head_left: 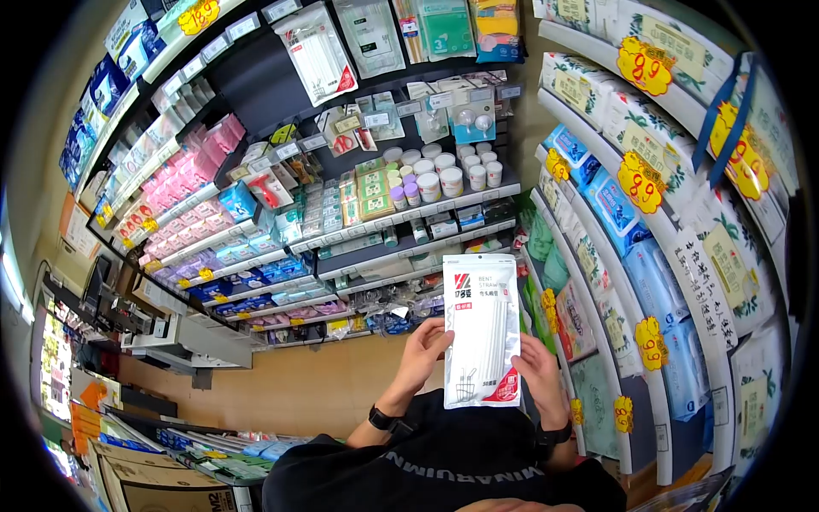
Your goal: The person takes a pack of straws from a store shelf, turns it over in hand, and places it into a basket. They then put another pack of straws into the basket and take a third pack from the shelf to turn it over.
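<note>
A white packet of bent straws [480, 328] is held upright in front of my chest, its printed front facing me. My left hand [424, 354] grips its left edge, thumb on the front and the other fingers partly behind it. On the opposite edge, my right hand [540, 375] pinches the packet near a red corner label. The fingertips behind the packet are hidden. Similar straw packets [314, 53] hang on the shelf wall above.
Ahead stands a shelf unit [409, 224] with small tubs, boxes and hanging packs. Close on my right, curved-looking shelves [597, 282] hold tissue packs with yellow price tags [641, 181]. Tan floor [281, 384] lies to the left, with a cardboard box [153, 478] at lower left.
</note>
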Available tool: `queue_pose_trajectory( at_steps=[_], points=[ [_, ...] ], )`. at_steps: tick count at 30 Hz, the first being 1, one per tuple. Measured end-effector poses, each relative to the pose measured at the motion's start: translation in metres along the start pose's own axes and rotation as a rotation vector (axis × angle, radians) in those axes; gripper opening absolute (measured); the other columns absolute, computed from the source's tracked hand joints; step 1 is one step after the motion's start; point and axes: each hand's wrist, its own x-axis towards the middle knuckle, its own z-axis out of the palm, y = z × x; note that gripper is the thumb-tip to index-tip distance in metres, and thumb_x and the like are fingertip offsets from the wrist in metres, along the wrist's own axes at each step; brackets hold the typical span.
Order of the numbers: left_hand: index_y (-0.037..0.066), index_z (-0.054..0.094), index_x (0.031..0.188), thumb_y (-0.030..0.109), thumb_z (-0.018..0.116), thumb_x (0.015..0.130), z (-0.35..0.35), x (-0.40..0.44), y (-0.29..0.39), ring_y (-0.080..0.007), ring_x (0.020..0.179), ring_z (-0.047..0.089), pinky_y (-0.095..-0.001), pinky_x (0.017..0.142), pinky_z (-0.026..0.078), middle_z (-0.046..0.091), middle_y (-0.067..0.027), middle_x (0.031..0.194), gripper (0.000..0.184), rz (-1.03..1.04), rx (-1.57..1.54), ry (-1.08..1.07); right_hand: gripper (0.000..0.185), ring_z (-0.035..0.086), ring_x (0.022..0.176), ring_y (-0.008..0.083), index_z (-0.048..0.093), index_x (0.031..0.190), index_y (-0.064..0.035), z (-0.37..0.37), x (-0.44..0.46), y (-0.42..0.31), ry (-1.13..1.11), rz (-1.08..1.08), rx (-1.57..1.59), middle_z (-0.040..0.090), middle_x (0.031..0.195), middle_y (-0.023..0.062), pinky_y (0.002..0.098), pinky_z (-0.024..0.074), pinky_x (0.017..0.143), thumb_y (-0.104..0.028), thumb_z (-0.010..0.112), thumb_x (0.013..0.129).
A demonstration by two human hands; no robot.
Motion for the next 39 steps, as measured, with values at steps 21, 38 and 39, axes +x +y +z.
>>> queue_pose_trajectory(
  at_steps=[21, 38, 39],
  points=[
    [0.003, 0.053, 0.128, 0.015, 0.058, 0.099, -0.043, -0.138, -0.003, -0.0113, 0.107, 0.059, -0.03, 0.088, 0.05, 0.064, -0.0048, 0.12, 0.031, 0.019, -0.037, 0.065, 0.053, 0.061, 0.111, 0.0168, 0.043, 0.141, 0.0055, 0.059, -0.092, 0.007, -0.156, -0.02, -0.002, 0.063, 0.124, 0.0161, 0.0286, 0.0464, 0.097, 0.004, 0.058, 0.09],
    [0.001, 0.055, 0.127, 0.016, 0.057, 0.1, -0.052, -0.296, -0.051, -0.0135, 0.107, 0.06, -0.0303, 0.086, 0.052, 0.064, -0.0074, 0.119, 0.031, 0.067, -0.089, 0.085, 0.055, 0.06, 0.116, 0.0214, 0.037, 0.142, 0.0024, 0.098, -0.256, 0.025, -0.165, 0.089, 0.007, 0.061, 0.126, 0.0199, 0.0316, 0.048, 0.098, 0.001, 0.058, 0.091],
    [0.001, 0.055, 0.127, 0.016, 0.057, 0.1, -0.05, -0.303, -0.053, -0.0135, 0.107, 0.06, -0.0303, 0.086, 0.052, 0.064, -0.0074, 0.119, 0.031, 0.059, -0.101, 0.075, 0.056, 0.06, 0.116, 0.0211, 0.037, 0.142, 0.0021, 0.097, -0.264, 0.028, -0.152, 0.104, 0.019, 0.06, 0.127, 0.0199, 0.0318, 0.0472, 0.099, 0.0, 0.059, 0.091]
  ],
)
